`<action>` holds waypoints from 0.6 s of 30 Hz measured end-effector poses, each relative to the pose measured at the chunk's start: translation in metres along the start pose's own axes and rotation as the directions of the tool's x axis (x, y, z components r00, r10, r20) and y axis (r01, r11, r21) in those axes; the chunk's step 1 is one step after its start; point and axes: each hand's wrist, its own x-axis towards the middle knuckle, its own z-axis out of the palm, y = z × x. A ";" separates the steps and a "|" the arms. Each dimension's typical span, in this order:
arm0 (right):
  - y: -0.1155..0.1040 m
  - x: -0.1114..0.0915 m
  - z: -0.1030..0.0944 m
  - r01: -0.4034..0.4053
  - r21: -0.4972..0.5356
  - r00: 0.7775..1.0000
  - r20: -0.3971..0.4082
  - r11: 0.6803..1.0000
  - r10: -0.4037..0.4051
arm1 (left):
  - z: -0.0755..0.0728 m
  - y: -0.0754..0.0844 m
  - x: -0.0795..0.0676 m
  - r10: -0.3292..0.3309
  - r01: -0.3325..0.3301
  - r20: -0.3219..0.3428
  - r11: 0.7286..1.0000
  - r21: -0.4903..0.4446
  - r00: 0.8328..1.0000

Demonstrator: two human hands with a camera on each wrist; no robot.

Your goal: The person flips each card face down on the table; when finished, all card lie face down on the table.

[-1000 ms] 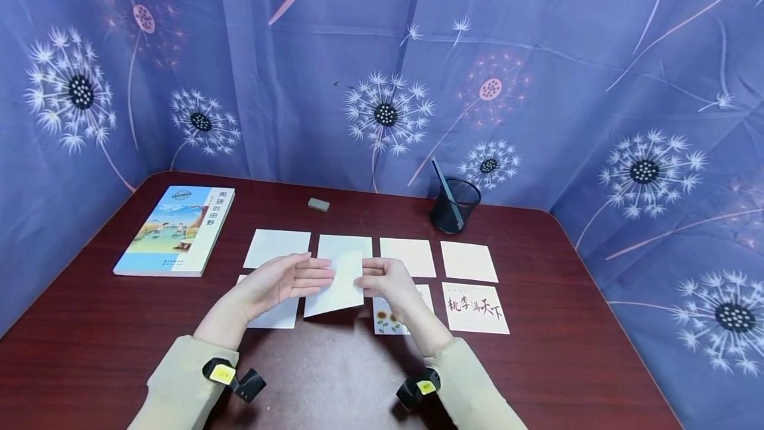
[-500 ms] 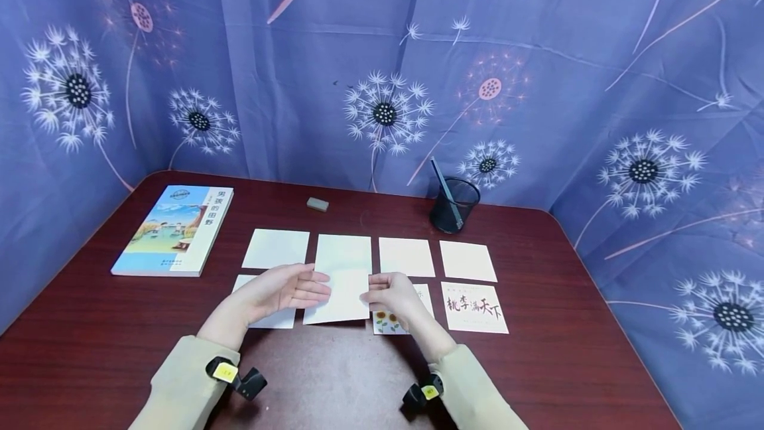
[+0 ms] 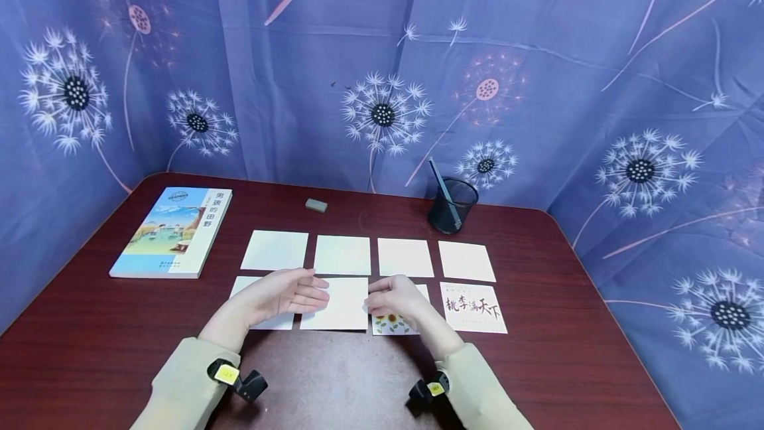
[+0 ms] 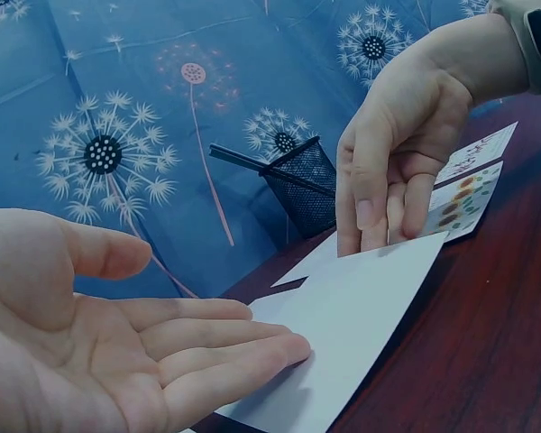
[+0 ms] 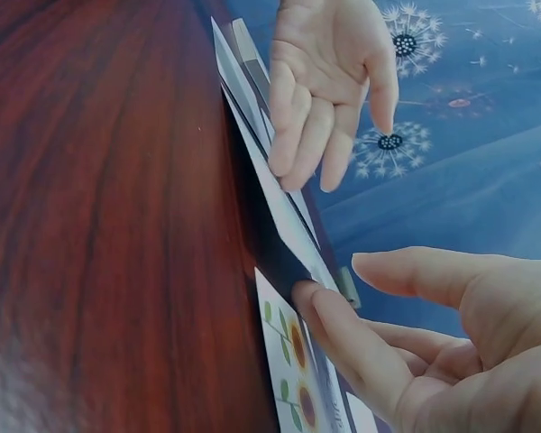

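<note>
Between the two hands, a blank card (image 3: 340, 305) was well in from the table's (image 3: 555, 357) left and right edges. The left hand's (image 3: 285, 296) fingers were straight; the right hand (image 3: 398, 298) touched the card, grip unclear.

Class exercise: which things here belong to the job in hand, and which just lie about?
Likely job things:
white card between left hand and right hand
other white cards
sunflower card
lettered card

Probably just lying about:
book
grey block
mesh cup
</note>
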 end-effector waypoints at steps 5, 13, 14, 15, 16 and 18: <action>0.000 0.000 -0.006 0.007 -0.007 1.000 0.002 1.000 -0.007 | 0.001 0.000 0.000 -0.003 0.003 -0.008 1.000 0.003 1.000; 0.002 0.000 -0.011 0.011 0.001 1.000 -0.004 1.000 -0.011 | 0.001 -0.001 0.001 -0.008 0.008 -0.018 1.000 0.010 1.000; 0.003 0.000 -0.012 0.011 0.009 1.000 -0.006 1.000 -0.011 | 0.000 -0.002 0.001 -0.008 0.008 -0.019 1.000 0.010 1.000; 0.003 0.000 -0.012 0.013 0.013 1.000 -0.009 1.000 -0.013 | 0.000 -0.002 0.001 -0.006 0.007 -0.019 1.000 0.012 1.000; 0.003 0.001 -0.012 0.015 0.021 1.000 -0.013 1.000 -0.015 | 0.000 -0.002 0.001 -0.004 0.004 -0.018 1.000 0.012 1.000; 0.003 0.001 -0.013 0.026 0.014 0.999 -0.021 1.000 -0.026 | -0.001 -0.003 0.000 0.004 -0.004 -0.015 1.000 0.012 1.000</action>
